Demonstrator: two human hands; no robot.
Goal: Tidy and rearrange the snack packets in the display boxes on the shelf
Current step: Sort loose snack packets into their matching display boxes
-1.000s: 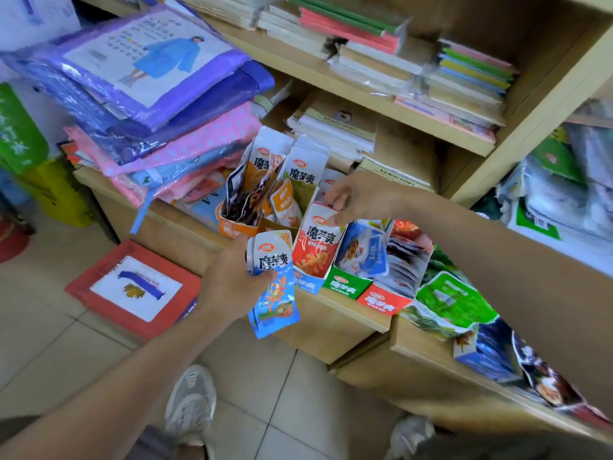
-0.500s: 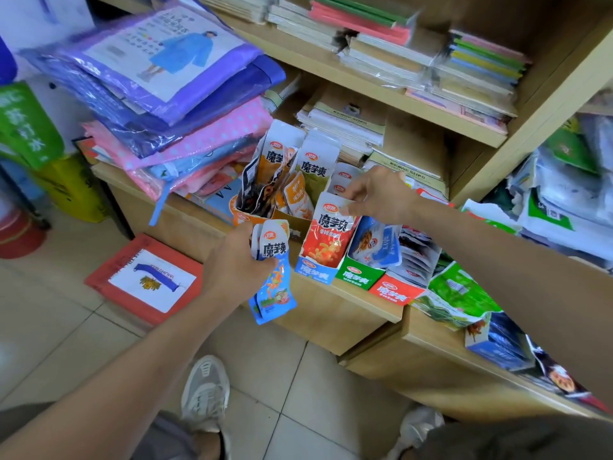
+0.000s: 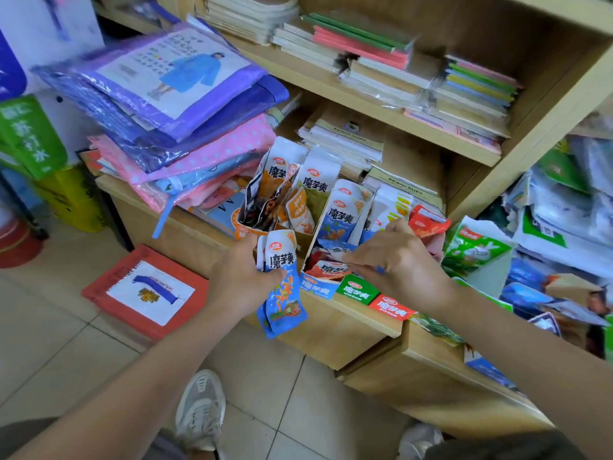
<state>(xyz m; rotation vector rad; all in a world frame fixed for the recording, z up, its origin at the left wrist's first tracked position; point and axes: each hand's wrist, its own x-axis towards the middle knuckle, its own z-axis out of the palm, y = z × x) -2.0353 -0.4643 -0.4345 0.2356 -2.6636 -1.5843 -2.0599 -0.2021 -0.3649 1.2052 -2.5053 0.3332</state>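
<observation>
Left hand (image 3: 245, 277) grips a small stack of blue packets (image 3: 282, 287) by their upper halves, tails dangling, just at 9 o'clock of the blue box (image 3: 313, 286) on the shelf (image 3: 345, 327) edge. The packets look light, floppy, slick foil — best pinched at the flat top seal. Right hand (image 3: 398, 263) comes in from 3 o'clock, fingers low among the box's packets — pinching or only pressing, cannot tell. Half a second ago it sat higher, toward 12 o'clock, at an upright packet's top.

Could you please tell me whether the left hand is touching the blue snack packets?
Touching. The head view shows the left hand gripping the blue snack packets, thumb across their front.
</observation>
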